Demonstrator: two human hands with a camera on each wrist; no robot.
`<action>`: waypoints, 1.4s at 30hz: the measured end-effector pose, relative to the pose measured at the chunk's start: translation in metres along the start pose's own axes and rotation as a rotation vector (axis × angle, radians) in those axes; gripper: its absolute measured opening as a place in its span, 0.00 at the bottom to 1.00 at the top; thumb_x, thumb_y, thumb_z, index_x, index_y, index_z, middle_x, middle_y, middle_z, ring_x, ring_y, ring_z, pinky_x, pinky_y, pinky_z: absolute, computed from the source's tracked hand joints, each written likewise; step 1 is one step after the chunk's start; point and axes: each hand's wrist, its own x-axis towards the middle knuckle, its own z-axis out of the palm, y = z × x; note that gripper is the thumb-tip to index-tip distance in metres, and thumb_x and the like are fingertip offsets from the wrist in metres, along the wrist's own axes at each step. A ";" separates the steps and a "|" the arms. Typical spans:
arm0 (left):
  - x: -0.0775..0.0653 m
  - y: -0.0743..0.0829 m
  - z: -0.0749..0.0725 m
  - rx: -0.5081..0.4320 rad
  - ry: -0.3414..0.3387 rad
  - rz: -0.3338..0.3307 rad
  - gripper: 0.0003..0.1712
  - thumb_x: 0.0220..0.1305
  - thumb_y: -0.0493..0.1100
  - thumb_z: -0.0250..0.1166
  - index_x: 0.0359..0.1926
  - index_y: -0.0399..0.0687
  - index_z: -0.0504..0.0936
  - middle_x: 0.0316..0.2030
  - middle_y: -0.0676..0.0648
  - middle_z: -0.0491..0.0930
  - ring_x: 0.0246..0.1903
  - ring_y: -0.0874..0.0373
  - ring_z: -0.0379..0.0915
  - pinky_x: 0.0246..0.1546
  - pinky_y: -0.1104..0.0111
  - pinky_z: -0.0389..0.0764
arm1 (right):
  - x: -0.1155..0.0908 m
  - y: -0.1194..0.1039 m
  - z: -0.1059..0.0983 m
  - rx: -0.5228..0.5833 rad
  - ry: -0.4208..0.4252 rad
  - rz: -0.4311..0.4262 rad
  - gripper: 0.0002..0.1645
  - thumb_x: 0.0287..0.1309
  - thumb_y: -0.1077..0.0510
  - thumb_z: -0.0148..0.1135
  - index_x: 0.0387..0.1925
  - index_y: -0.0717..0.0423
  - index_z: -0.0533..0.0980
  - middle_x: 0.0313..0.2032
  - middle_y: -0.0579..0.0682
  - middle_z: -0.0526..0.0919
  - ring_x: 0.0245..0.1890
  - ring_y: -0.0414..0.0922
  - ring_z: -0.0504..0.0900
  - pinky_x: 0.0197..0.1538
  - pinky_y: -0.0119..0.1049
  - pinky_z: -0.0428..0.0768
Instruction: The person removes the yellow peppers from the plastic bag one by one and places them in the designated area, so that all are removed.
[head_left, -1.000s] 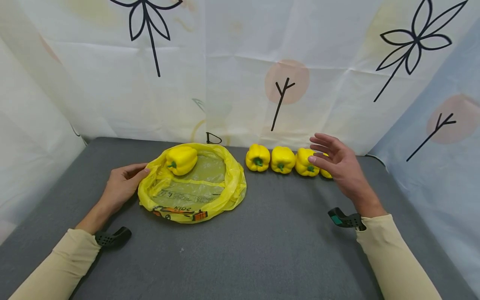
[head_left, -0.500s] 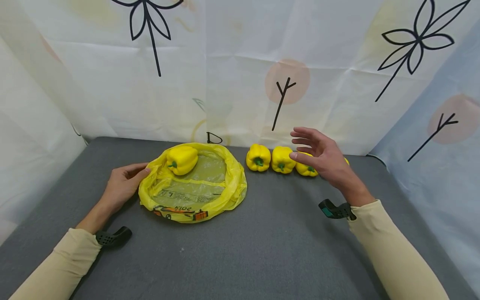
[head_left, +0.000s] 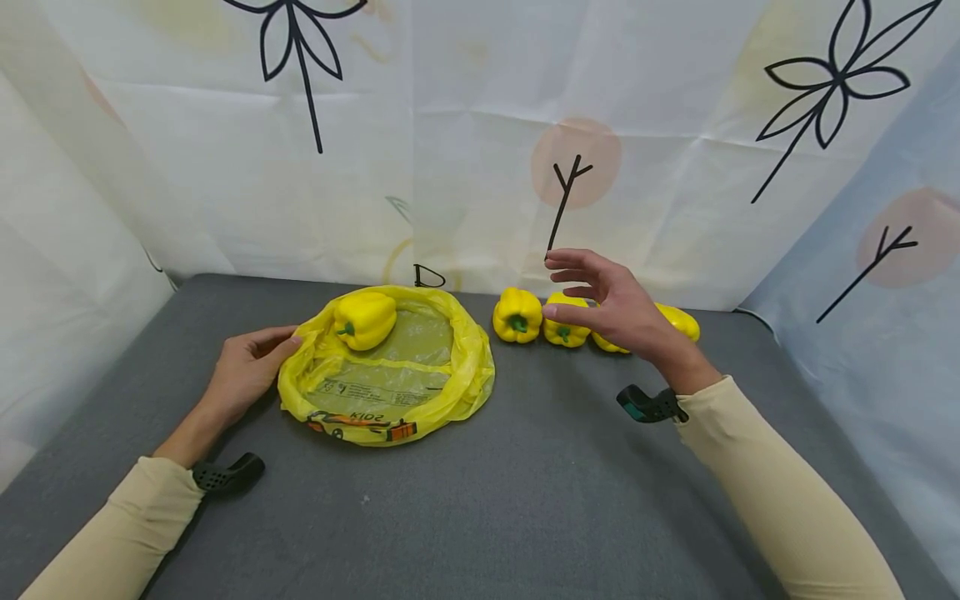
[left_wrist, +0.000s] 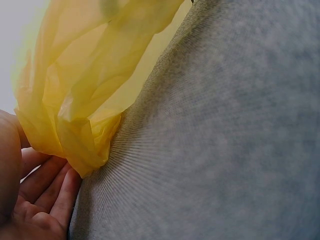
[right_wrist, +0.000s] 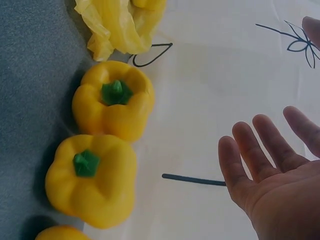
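A yellow plastic bag lies with its mouth spread wide, and one yellow bell pepper rests inside at its far left. My left hand pinches the bag's left rim between thumb and fingers; the left wrist view shows the gathered plastic there. Right of the bag, several yellow bell peppers stand in a row, the nearest to it being a pepper with a green stem. My right hand hovers over the row, fingers spread and holding nothing. It partly covers the second pepper and the third.
The grey table stretches in front of the bag and the peppers. Behind the row stands a pale fabric backdrop with printed plants, close to the peppers. The rightmost pepper shows beyond my right wrist.
My right hand has moved left along the row of peppers, uncovering the rightmost one. The left hand and the bag stay where they were.
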 end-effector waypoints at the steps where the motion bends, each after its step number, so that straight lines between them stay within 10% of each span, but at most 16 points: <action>1: 0.000 0.000 0.000 0.000 0.000 0.002 0.30 0.78 0.54 0.56 0.68 0.35 0.75 0.59 0.31 0.77 0.41 0.79 0.72 0.37 0.83 0.76 | 0.002 -0.001 0.001 0.001 -0.004 -0.003 0.38 0.64 0.61 0.69 0.73 0.56 0.66 0.69 0.55 0.69 0.67 0.53 0.68 0.70 0.52 0.65; 42: 0.000 0.001 0.000 -0.001 0.000 -0.010 0.31 0.78 0.54 0.56 0.68 0.35 0.74 0.60 0.31 0.76 0.41 0.80 0.71 0.37 0.83 0.76 | 0.059 -0.023 0.063 -0.037 -0.155 -0.092 0.41 0.60 0.54 0.74 0.72 0.51 0.67 0.67 0.48 0.71 0.64 0.47 0.72 0.67 0.47 0.69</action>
